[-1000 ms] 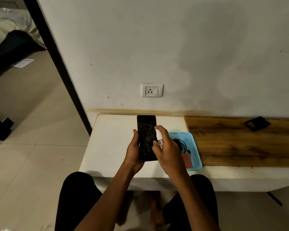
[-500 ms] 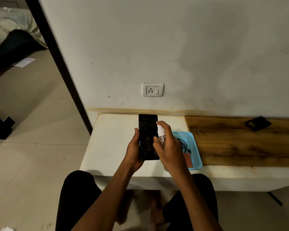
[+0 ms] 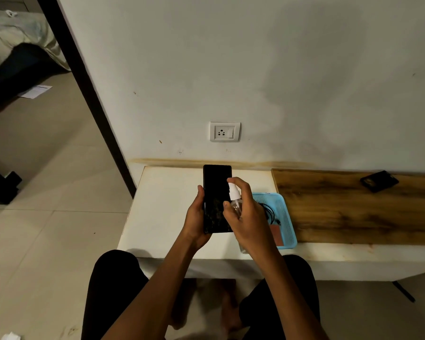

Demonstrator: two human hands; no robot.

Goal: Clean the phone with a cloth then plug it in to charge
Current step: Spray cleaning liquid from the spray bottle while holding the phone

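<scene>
Phone was held up over tabletop in left hand grip. Right hand gripped spray bottle, nozzle close to screen. Best: small puff, phone steady, cloth next.

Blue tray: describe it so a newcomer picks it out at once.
Below the wall socket stands a white table that meets a wooden board. The blue tray sits at that join, right of the right hand, the only bright plastic item, with a black cable inside.
</scene>
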